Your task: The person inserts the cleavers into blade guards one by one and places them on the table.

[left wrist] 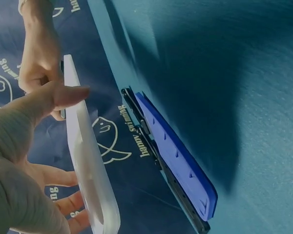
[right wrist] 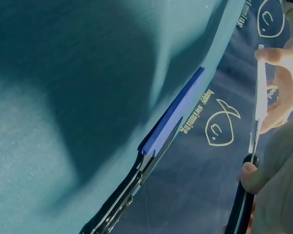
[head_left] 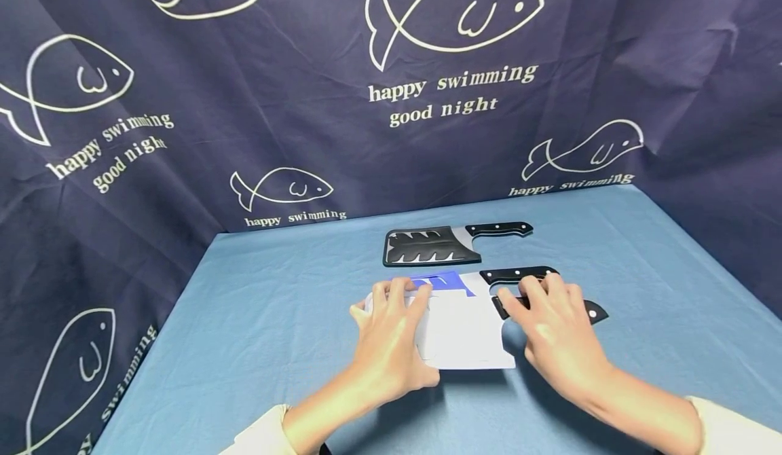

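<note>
My left hand (head_left: 387,346) grips a white blade cover (head_left: 464,333) from its left end, the thumb along the lower edge and fingers over the top. The black handle (right wrist: 239,204) of a kitchen cleaver is in my right hand (head_left: 559,336), pinched near its front end. In the right wrist view a short strip of metal blade (right wrist: 255,139) shows between handle and cover; the rest of the blade is hidden inside. Both hands hold it raised above the table. Behind it lies a second cleaver in a blue cover (head_left: 449,282), partly hidden by the white one.
A third cleaver in a black cover (head_left: 434,246) with a jagged white pattern lies farthest back, its handle to the right. A blue cloth (head_left: 263,319) covers the table. Dark blue curtains (head_left: 293,115) with white fish prints hang behind and at the sides.
</note>
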{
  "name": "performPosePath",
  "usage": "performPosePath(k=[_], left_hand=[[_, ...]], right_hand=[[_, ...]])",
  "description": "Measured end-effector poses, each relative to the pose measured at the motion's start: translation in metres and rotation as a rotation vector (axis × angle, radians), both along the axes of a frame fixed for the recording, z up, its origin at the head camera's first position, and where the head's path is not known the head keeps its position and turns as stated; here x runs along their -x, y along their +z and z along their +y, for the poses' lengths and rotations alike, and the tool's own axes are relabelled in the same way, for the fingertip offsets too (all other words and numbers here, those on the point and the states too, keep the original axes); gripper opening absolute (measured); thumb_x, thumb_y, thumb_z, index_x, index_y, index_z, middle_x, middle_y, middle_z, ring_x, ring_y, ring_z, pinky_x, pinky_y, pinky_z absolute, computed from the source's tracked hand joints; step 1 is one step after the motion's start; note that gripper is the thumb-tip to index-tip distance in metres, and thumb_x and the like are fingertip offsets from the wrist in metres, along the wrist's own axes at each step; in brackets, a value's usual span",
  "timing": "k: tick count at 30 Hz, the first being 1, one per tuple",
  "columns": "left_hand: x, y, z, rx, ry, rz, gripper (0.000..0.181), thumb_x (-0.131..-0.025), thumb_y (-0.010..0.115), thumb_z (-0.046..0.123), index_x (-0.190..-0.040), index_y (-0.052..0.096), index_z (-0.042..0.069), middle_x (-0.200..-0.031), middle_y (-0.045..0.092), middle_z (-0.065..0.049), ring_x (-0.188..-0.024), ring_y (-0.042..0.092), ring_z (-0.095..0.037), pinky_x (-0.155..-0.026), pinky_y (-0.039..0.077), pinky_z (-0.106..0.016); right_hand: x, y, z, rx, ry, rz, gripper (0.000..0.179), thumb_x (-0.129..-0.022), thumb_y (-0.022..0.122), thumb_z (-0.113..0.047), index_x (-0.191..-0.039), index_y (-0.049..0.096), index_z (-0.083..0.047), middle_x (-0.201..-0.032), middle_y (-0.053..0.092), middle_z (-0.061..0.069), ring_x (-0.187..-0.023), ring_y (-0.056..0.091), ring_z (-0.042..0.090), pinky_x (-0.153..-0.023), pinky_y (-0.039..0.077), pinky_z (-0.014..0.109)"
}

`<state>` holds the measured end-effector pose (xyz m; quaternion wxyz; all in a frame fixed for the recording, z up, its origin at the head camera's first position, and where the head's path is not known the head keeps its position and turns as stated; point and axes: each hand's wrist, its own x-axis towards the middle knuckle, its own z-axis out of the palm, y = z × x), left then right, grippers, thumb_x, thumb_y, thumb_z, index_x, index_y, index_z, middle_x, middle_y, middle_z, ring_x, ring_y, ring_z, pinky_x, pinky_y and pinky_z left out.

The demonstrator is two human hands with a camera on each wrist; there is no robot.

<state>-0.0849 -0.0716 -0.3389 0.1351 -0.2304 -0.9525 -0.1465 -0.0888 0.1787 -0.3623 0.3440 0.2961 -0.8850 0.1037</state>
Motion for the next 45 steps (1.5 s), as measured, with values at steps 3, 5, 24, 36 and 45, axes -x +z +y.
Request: performPosePath(k=[3, 5, 24, 36, 45], left_hand=[[0.000, -0.001, 0.001, -0.003, 0.006, -0.003, 0.104, -0.039, 0.090, 0.033, -0.134, 0.051, 0.019, -0.124, 0.046, -0.006, -0.117, 0.035, -0.028, -0.083, 0.026, -0.057], [0.001, -0.001, 0.001, -0.003, 0.005, -0.006, 0.105, -0.040, 0.090, 0.033, -0.136, 0.050, 0.019, -0.125, 0.046, -0.006, -0.118, 0.035, -0.028, -0.083, 0.026, -0.057], [-0.002, -0.007, 0.000, 0.026, 0.011, -0.003, 0.107, -0.042, 0.089, 0.031, -0.138, 0.044, 0.019, -0.127, 0.045, -0.007, -0.118, 0.035, -0.029, -0.089, 0.026, -0.061], [-0.006, -0.015, 0.003, 0.027, 0.013, -0.132, 0.099, -0.040, 0.092, 0.037, -0.128, 0.051, 0.019, -0.123, 0.045, -0.006, -0.114, 0.037, -0.026, -0.075, 0.033, -0.054], [-0.009, -0.028, 0.006, 0.078, 0.036, -0.244, 0.108, -0.039, 0.094, 0.042, -0.135, 0.052, 0.017, -0.121, 0.046, -0.006, -0.110, 0.039, -0.025, -0.073, 0.036, -0.057]], right_hand=[[0.001, 0.001, -0.003, -0.008, -0.006, 0.007, 0.058, -0.050, 0.048, 0.010, -0.105, 0.060, -0.006, -0.083, 0.043, 0.010, -0.077, 0.040, 0.035, -0.062, 0.030, 0.049], [0.003, 0.002, -0.002, -0.022, -0.009, 0.007, 0.054, -0.052, 0.046, 0.009, -0.102, 0.060, -0.007, -0.083, 0.043, 0.010, -0.075, 0.040, 0.034, -0.062, 0.031, 0.048], [0.005, 0.005, 0.002, -0.041, 0.002, -0.047, 0.050, -0.058, 0.048, 0.007, -0.101, 0.063, -0.013, -0.082, 0.046, 0.008, -0.075, 0.041, 0.030, -0.064, 0.034, 0.045], [0.004, -0.004, 0.003, -0.097, 0.010, -0.099, 0.045, -0.060, 0.063, 0.004, -0.101, 0.069, -0.012, -0.080, 0.044, 0.003, -0.073, 0.039, 0.026, -0.060, 0.035, 0.041], [-0.003, -0.021, -0.001, -0.117, -0.025, -0.223, 0.037, -0.064, 0.078, -0.002, -0.099, 0.073, -0.013, -0.081, 0.044, -0.002, -0.074, 0.038, 0.019, -0.064, 0.037, 0.039]])
